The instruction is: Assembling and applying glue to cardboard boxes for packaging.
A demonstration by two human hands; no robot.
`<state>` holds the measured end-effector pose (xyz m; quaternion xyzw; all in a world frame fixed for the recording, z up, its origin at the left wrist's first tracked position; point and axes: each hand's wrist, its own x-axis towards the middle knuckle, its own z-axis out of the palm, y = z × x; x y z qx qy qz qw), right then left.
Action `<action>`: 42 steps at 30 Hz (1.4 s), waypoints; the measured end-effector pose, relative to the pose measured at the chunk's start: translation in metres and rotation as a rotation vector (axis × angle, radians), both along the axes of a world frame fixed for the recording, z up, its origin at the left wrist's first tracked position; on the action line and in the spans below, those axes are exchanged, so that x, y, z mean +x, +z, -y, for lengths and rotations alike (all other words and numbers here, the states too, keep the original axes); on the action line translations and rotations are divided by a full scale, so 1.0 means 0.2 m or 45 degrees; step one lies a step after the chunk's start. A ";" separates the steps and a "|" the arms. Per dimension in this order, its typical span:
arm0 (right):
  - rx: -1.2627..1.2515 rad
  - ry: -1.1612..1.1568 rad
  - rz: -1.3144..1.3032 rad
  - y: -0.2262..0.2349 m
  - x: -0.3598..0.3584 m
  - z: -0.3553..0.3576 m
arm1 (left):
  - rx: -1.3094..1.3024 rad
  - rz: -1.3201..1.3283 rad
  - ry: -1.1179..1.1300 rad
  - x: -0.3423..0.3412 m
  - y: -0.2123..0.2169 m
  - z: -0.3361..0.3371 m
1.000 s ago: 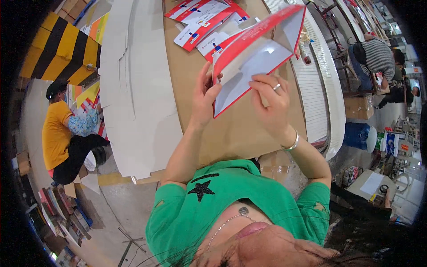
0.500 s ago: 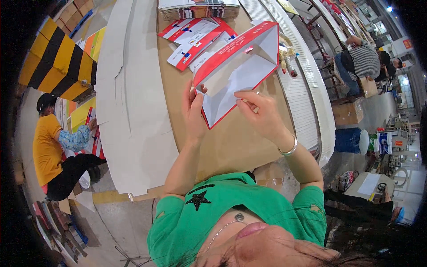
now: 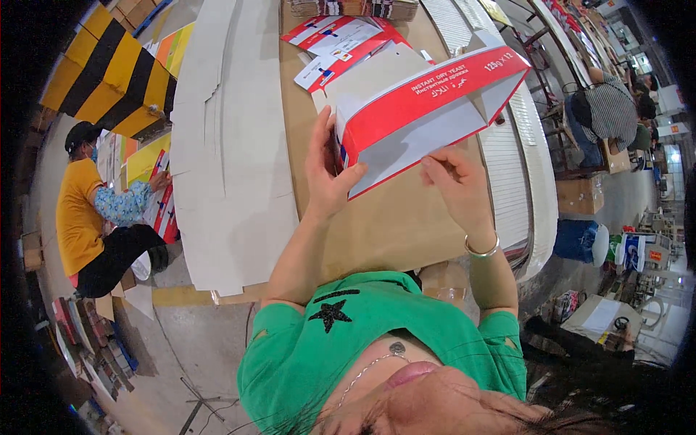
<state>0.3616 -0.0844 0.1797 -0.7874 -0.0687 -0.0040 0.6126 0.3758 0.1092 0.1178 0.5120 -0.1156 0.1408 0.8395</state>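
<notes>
A red and white printed carton, partly folded into a box, is held tilted above the table with its pale inner side showing. My left hand grips its left corner, the thumb on the near side and the fingers behind the left end. At the carton's near lower edge, my right hand has its fingers curled and the fingertips against the edge; part of their hold is hidden. A silver bangle circles my right wrist.
Flat printed cartons lie behind the box, beneath a thick stack of cardboard. Brown board covers the tabletop, with white sheets to the left. At far left a person in yellow handles printed sheets beside a striped yellow-black block.
The carton has turned so its red printed side faces me more, and a flap stands up at its far right. My right hand has moved along the near edge. The view has shifted slightly.
</notes>
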 end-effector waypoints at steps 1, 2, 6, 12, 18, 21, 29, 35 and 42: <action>-0.004 0.001 0.005 0.01 -0.01 0.01 | 0.039 0.037 0.019 0.00 0.00 -0.01; -0.062 -0.038 -0.113 0.03 -0.02 0.02 | 0.074 0.078 0.033 0.00 -0.01 -0.01; -0.079 -0.135 -0.351 -0.01 -0.01 0.08 | 0.232 0.062 0.033 -0.03 -0.01 -0.03; 0.130 0.021 -0.769 -0.08 0.01 0.03 | 0.180 0.066 0.040 -0.02 -0.05 0.01; -0.093 0.050 -0.013 -0.16 0.10 -0.09 | 0.413 -0.129 0.009 -0.02 -0.09 0.07; -0.167 -0.076 0.153 -0.12 0.11 -0.18 | 0.235 -0.084 -0.018 0.00 -0.04 0.09; -0.210 0.044 0.302 -0.08 0.16 -0.22 | 0.418 -0.428 0.205 -0.01 0.03 0.01; -0.342 0.184 0.351 -0.20 0.16 -0.11 | 0.591 -0.157 0.318 0.01 -0.05 -0.01; 0.082 0.209 0.058 -0.23 0.14 -0.12 | 0.126 -0.539 0.141 0.02 -0.10 0.00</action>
